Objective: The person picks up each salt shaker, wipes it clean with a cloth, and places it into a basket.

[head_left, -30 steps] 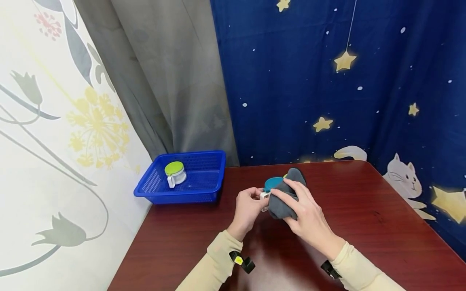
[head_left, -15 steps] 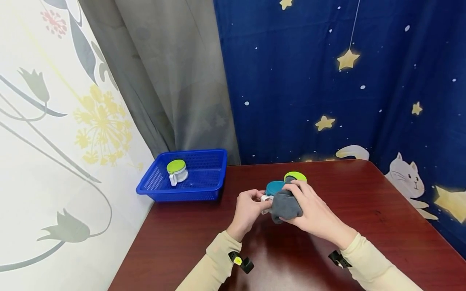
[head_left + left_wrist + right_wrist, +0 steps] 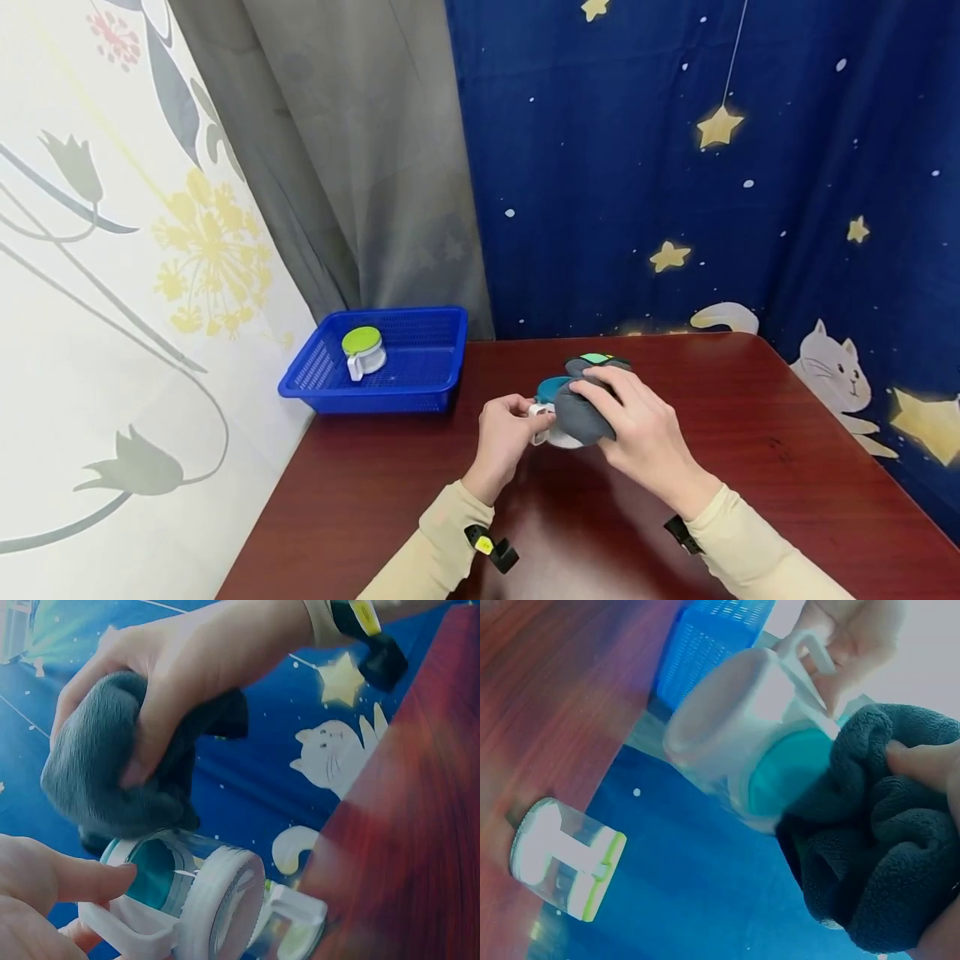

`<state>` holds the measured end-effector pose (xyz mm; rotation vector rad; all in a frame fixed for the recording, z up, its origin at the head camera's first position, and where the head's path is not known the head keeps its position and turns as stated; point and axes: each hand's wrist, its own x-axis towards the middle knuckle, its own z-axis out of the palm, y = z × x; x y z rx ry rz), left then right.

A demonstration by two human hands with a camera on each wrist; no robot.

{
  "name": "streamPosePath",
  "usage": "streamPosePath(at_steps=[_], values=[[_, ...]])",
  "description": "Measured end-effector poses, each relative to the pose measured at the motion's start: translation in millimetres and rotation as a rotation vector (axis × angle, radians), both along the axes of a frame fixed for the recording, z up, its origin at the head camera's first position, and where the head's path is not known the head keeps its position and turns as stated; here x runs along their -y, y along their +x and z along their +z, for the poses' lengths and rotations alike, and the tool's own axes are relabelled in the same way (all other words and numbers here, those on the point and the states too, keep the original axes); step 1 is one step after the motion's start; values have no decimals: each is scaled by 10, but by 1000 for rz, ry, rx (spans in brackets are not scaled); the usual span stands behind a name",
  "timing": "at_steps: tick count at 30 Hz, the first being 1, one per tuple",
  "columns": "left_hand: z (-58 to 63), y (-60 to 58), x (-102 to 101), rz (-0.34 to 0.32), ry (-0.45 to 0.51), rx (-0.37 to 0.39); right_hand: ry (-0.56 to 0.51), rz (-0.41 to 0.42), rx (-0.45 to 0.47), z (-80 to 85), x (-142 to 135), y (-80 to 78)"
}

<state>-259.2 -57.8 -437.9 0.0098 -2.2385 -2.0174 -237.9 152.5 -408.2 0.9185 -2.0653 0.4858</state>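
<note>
My left hand (image 3: pixel 504 437) pinches the white handle of a clear seasoning jar (image 3: pixel 217 900) with a teal lid (image 3: pixel 551 388) and a white base. The jar is tilted, its base turned partly into sight in both wrist views. In my right hand (image 3: pixel 648 425) is a bunched dark grey cloth (image 3: pixel 581 414), lying against the jar's lid and side. The cloth hides part of the lid in the head view. Behind, a second clear jar (image 3: pixel 568 859) with a green lid and white handle stands on the table, mostly covered by the cloth in the head view.
At the back left of the dark red table (image 3: pixel 420 500) sits a blue plastic basket (image 3: pixel 420 403). Inside it is another jar (image 3: pixel 363 352) with a green lid. Curtains (image 3: pixel 615 167) hang right behind the table's far edge.
My right hand has shifted the cloth over the teal-lidded jar, first uncovering the green lid behind, then overlapping it again. The held jar has tilted, showing more white base. My left hand keeps its grip.
</note>
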Motion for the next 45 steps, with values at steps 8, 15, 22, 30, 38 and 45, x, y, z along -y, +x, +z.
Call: streamPosePath(at_steps=[8,15,22,30,38,45], values=[[87,7,27,-9,110,-31,53,70,-69,-94,95,22],[235,-36,147,16,142,-66,84,189,-185,-280,132,89],[274,5,167,-15,133,-56,67,162,-245,-358,132,105],[237,88,147,-52,58,-83,-78,116,-196,-302,65,142],[154,122,104,-130,91,-117,-188,130,-206,-44,48,94],[125,115,152,-153,130,-130,-185,150,-191,-7,71,137]])
